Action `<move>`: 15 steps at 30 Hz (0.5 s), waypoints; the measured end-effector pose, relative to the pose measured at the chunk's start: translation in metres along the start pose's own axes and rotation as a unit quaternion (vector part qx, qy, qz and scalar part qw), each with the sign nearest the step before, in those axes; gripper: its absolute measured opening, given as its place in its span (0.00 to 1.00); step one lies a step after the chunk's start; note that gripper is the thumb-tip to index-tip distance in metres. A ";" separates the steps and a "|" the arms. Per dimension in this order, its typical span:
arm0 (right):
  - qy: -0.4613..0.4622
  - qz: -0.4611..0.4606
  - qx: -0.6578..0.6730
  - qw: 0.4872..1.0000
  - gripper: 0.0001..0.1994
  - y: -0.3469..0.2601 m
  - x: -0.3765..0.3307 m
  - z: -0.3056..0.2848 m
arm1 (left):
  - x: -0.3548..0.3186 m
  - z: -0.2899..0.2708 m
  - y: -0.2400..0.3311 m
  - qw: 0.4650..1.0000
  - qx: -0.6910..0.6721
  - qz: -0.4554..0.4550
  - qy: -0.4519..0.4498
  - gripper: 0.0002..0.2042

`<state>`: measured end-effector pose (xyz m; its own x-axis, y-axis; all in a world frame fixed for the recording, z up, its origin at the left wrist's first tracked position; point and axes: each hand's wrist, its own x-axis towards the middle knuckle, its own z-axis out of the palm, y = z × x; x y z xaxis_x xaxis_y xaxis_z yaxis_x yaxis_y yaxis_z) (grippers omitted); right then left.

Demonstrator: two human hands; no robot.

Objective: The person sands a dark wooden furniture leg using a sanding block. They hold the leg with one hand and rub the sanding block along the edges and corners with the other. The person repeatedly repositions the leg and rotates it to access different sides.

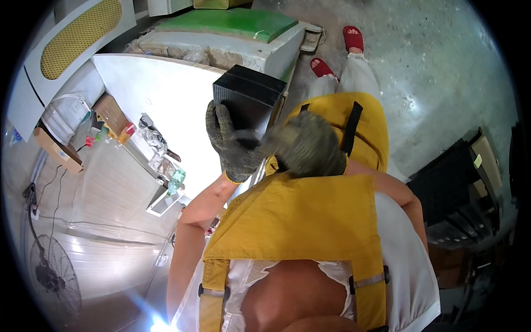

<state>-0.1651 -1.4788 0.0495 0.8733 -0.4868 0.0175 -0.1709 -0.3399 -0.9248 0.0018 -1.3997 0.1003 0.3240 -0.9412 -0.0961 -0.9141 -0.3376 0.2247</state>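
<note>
A black rectangular box (249, 91) with finely ribbed sides is tilted in front of me, over the edge of a white tabletop. My left hand (235, 149), in a dark grey knit glove with a yellow cuff, grips it, the fingers lying up along its near left side. Close to the box's near right corner is my right hand (310, 146), in a matching glove. Motion smears its fingers, so their grip is unclear. A blurred dark streak lies between the two hands; I cannot make out what it is. I wear a yellow apron (298, 216).
The white tabletop (160, 105) extends to the left, with a clear green-tinted bottle (176, 180) and plastic wrappings along its side. Beyond stands a pale machine with a green lid (232, 23). Dark stacked panels (448, 182) stand at right, a fan (52, 271) at lower left.
</note>
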 end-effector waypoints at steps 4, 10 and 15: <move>0.108 0.004 0.009 0.994 0.13 0.024 0.007 -0.011 | 0.003 -0.001 0.009 1.000 0.011 0.016 0.008 0.53; 0.163 0.055 0.052 0.984 0.13 0.027 0.004 0.012 | 0.001 -0.002 0.005 1.000 0.004 0.010 -0.008 0.54; 0.191 0.044 0.087 0.977 0.15 0.032 0.002 0.027 | 0.000 0.000 0.006 1.000 0.004 0.005 0.001 0.54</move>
<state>-0.1568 -1.4692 0.0100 0.6187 -0.7844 0.0439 -0.1286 -0.1563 -0.9793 -0.0041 -1.4014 0.1017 0.3145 -0.9447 -0.0925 -0.9194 -0.3274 0.2180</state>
